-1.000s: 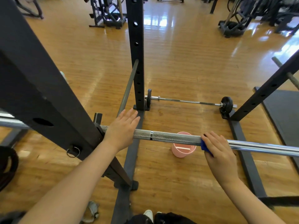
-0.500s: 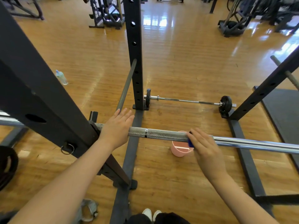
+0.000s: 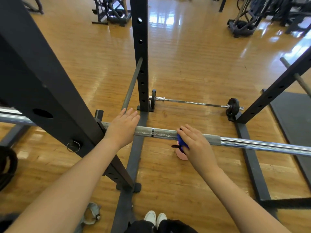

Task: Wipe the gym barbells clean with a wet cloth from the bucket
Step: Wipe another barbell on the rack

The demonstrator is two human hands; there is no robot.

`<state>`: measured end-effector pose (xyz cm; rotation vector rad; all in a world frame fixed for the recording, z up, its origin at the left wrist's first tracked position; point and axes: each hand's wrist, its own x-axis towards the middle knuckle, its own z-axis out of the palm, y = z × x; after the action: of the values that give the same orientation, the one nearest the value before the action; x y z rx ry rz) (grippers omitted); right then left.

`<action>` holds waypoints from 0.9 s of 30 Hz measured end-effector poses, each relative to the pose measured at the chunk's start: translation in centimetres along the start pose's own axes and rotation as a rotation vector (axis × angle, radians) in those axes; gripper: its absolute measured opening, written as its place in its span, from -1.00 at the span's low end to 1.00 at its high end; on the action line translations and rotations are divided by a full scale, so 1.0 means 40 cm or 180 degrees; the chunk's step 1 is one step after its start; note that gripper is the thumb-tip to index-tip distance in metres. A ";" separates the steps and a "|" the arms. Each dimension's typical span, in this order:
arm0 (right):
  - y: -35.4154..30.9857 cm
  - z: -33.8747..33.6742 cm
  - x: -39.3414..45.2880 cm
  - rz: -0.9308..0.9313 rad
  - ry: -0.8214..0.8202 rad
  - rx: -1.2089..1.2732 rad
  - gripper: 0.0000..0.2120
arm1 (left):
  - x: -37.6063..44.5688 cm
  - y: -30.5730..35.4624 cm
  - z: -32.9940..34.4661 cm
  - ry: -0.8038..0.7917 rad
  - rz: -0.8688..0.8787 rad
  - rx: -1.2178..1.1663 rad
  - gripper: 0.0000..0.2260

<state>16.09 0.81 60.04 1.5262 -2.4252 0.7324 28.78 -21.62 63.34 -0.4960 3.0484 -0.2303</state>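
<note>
1. A small pink plastic bucket [image 3: 181, 155] stands on the wooden floor [image 3: 185, 68] below the long steel barbell [image 3: 252, 143], mostly hidden by the right hand; what it holds cannot be seen.
2. The barbell rests across the black steel rack [image 3: 50, 91], running from the left upright out to the right edge of the view, with a knurled grey stretch in the middle and a shiny smooth stretch to the right.
3. The right hand [image 3: 196, 145] lies over the knurled part, fingers bent down over a blue cloth [image 3: 180, 140] that it presses onto the bar; its grip is closed round the cloth, only a small fold of which shows at the left of the hand.
4. The left hand [image 3: 122, 128] rests flat on the bar just right of the near upright, fingers straight and together, pointing far; its grip holds nothing.
5. A second, thinner barbell with small black plates [image 3: 193, 103] lies on the floor farther off, between the far uprights.
6. White shoe tips [image 3: 155, 217] show at the near edge.
</note>
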 end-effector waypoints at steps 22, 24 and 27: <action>0.082 -0.063 -0.090 0.0797 0.0339 -0.0307 -0.42 | 0.034 -0.016 -0.019 -0.0772 0.0393 -0.0044 -0.41; 0.076 -0.054 -0.082 0.0783 0.0435 -0.0427 -0.45 | 0.034 -0.018 -0.021 -0.0823 0.0407 -0.0037 -0.39; 0.040 -0.028 -0.050 0.0679 0.0613 -0.0351 -0.50 | 0.031 -0.018 -0.011 -0.0691 0.0347 -0.0083 -0.33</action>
<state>15.45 3.52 59.72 1.1140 -2.4597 0.7323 27.80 -22.62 63.84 -0.3306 2.8580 -0.1233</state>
